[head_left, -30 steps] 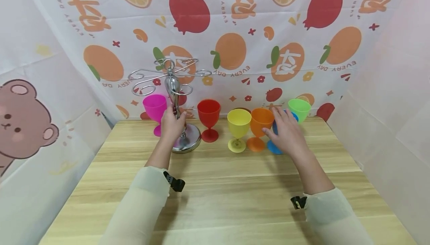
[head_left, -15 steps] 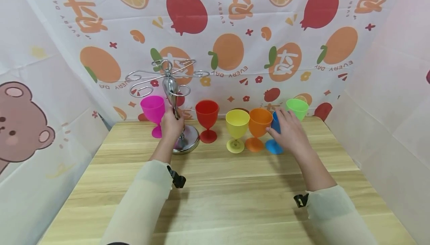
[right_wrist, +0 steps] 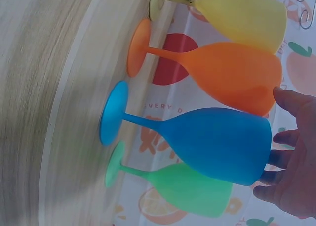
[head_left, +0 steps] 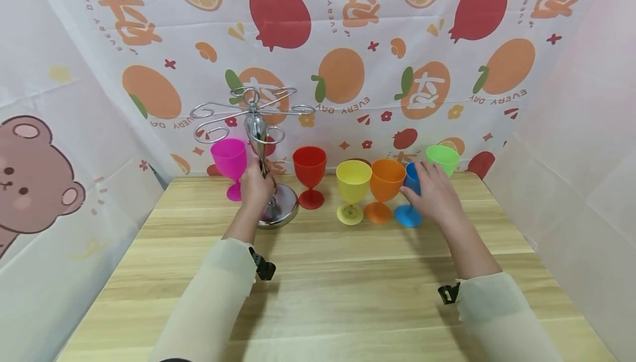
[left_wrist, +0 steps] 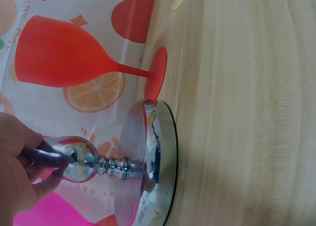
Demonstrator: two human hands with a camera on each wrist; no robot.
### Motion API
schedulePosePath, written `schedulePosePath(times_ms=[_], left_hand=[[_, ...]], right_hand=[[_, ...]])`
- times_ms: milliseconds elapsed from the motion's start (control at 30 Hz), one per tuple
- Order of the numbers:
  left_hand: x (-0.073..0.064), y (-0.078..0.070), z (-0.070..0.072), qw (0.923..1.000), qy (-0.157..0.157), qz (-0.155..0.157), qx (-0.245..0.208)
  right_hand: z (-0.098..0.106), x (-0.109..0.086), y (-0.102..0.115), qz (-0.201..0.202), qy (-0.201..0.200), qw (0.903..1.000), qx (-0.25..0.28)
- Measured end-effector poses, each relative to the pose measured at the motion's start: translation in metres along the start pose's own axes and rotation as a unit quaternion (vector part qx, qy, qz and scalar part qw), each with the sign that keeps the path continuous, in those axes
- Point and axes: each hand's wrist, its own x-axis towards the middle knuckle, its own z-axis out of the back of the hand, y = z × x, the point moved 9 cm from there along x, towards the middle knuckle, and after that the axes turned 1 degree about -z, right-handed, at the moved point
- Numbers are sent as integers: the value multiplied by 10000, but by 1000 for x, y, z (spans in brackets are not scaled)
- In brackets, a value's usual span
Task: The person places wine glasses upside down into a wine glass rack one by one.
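My left hand (head_left: 256, 188) grips the slim post of a chrome stand (head_left: 256, 124), whose curled wire arms spread out at the top. In the left wrist view, fingers and thumb wrap the post above the round base (left_wrist: 158, 171). A magenta goblet (head_left: 229, 159) and a red goblet (head_left: 309, 166) stand on either side of it. My right hand (head_left: 437, 193) is at the rim of a blue goblet (right_wrist: 217, 139), fingertips behind the rim and thumb spread toward the orange goblet (right_wrist: 237, 72). Whether it touches either cup is unclear. The blue goblet stands upright.
A yellow goblet (head_left: 353, 180) stands left of the orange one, close beside it. Behind the blue goblet, a light green goblet (head_left: 444, 156) is partly hidden by my right hand. The wooden table (head_left: 318, 285) ends at a fruit-print cloth (head_left: 343, 31).
My right hand has shifted slightly right, its thumb coming away from the orange goblet, and more of the blue goblet shows. The left hand stays on the stand's post. The goblets stay put.
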Motion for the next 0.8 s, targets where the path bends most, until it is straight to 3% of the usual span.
schedulePosePath(times_ms=[167, 367, 800], left_hand=[[-7, -6, 4, 9991, -168, -325, 228], [-19, -10, 5, 9970, -117, -543, 531], [-47, -26, 3, 9939, 146, -1052, 309]], right_hand=[[0, 2, 0, -2, -2, 10000, 9], [-4, 5, -4, -84, 88, 9999, -8], [-9, 13, -8, -25, 161, 9998, -75]])
